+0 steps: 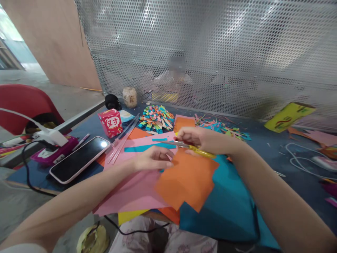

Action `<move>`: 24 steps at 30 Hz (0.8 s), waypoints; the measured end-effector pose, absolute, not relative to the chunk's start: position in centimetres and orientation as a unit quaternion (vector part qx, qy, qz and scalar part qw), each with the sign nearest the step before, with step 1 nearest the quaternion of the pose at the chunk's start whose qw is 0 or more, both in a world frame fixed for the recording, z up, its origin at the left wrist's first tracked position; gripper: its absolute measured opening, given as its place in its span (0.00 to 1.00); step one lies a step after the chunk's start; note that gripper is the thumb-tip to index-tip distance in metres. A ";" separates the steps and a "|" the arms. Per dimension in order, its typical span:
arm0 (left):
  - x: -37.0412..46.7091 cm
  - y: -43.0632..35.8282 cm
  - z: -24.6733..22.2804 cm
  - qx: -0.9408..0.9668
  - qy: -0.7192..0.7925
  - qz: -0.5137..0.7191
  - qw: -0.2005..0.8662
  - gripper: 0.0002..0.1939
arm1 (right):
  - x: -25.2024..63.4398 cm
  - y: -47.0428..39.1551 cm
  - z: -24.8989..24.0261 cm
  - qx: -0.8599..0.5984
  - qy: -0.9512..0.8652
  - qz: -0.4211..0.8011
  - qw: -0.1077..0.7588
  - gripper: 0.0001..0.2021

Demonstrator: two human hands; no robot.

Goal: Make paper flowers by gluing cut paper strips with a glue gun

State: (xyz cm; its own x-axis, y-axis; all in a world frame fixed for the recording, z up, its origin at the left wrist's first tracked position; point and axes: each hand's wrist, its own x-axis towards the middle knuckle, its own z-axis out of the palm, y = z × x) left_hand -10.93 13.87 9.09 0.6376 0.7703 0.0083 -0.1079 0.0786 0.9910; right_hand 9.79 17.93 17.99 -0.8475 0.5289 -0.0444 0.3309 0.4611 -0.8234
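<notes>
Yellow-handled scissors (201,151) are gripped in my right hand (193,137), their blades pointing left over pink paper. My left hand (155,158) rests with bent fingers at the left edge of an orange paper piece (188,179); whether its fingertips pinch anything is unclear. The orange piece lies over pink paper (126,193) and teal paper (229,196). Beyond my left hand, blue strips (137,148) lie on the pink paper, close to the scissor blades.
A phone (79,160), a red box (110,122) and clear tubes (122,142) lie left. A pile of colourful folded paper (156,117), paper scraps (223,126) and a yellow roll (288,117) are farther back. Behind stands a perforated metal screen (223,52).
</notes>
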 end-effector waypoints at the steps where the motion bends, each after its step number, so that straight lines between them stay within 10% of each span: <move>1: -10.9 13.7 9.1 0.604 0.284 0.309 0.677 0.21 | 9.1 18.1 17.9 -0.253 -0.847 0.450 0.127 0.10; 9: -10.5 13.5 9.6 0.560 0.365 0.493 0.557 0.27 | 10.0 18.4 16.4 -0.372 -0.724 0.347 0.466 0.19; 24: -13.1 15.6 10.6 0.569 0.453 0.517 0.451 0.23 | 16.8 16.3 12.8 -0.489 -0.817 0.253 0.171 0.16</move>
State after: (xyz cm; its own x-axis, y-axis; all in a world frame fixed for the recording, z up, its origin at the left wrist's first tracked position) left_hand -13.15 15.62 10.60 0.0543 0.9822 0.1798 0.0494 -0.1825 0.9820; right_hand 16.76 16.31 12.81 -0.4635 0.8856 0.0312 0.7125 0.3934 -0.5811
